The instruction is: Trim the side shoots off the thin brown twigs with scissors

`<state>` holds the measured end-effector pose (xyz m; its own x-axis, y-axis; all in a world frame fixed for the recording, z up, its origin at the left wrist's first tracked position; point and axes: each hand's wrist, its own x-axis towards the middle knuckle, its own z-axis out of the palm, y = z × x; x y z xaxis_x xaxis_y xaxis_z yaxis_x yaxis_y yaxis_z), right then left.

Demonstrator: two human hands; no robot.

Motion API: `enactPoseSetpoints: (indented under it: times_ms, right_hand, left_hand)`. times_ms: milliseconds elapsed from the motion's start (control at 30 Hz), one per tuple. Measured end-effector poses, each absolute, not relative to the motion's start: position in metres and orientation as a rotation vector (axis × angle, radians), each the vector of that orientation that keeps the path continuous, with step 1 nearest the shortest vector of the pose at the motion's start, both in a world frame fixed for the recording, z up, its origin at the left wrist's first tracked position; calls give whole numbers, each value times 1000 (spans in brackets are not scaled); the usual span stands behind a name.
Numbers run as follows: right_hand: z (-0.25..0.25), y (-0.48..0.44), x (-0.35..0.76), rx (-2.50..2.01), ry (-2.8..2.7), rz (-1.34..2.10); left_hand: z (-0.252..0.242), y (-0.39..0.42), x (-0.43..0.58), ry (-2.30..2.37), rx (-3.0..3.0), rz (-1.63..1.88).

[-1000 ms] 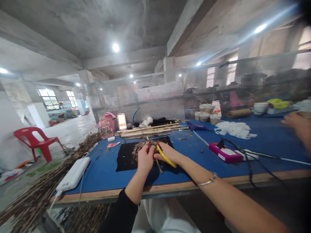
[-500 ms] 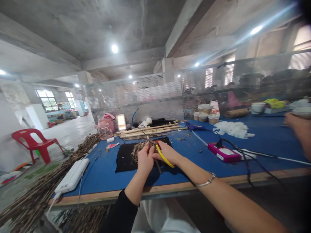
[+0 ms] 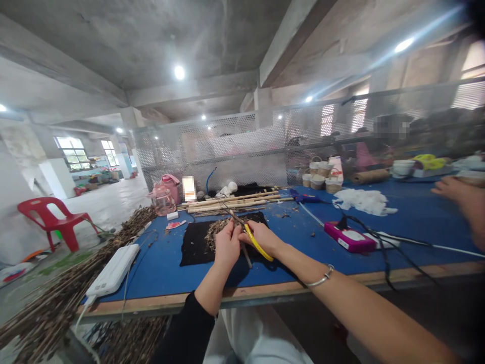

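My right hand (image 3: pixel 266 236) is closed on scissors with yellow handles (image 3: pixel 258 246), their blades pointing up and left. Right beside it, my left hand (image 3: pixel 227 246) pinches a thin twig (image 3: pixel 247 257), whose lower end sticks out below the fingers. The blades lie close to the upper end of the twig; whether they touch it I cannot tell. Under and behind my hands, a heap of dry brown plant bits (image 3: pixel 214 233) rests on a black cloth (image 3: pixel 190 248).
Pale sticks (image 3: pixel 227 206) lie across the blue table (image 3: pixel 162 273). At left are a white power bank (image 3: pixel 113 270) and bundled dry stems (image 3: pixel 45 308). Rightward are a glue gun (image 3: pixel 305 197), magenta box (image 3: pixel 348 237), cables, small pots (image 3: pixel 318 181) and another person's hand (image 3: pixel 456 194).
My hands stay almost in place, with the scissors and twig shifting only slightly. The other person's hand at the far right has moved a little to the left.
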<state>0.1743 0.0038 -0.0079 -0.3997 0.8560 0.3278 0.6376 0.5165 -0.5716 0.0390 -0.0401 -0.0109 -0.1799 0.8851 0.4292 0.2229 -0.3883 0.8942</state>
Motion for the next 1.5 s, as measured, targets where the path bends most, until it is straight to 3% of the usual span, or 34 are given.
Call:
enactPoseSetpoints:
  times_ms: [267,467,667,1167,1367,1500]
  right_hand:
    - [-14,7,170,-1125,-2143,590]
    - [-6,5,173,-1210,-2190,401]
    - [-9,10,176,-1000,-2240,465]
    - [-13,9,171,-1068,-2159,579]
    - [-7,6,172,-1172,-2177,433]
    - [-6,8,172,-960,-2219,609]
  left_hand:
    - [-16,-37,37,1326,1577,1584]
    - [-15,-38,39,1276,1565,1554]
    - [-15,-40,43,1217,1582,1552]
    - [-19,-36,38,1291,1728,1623]
    - [-18,-37,41,1206,1587,1530]
    - [-15,-40,45,1089,1507,1440]
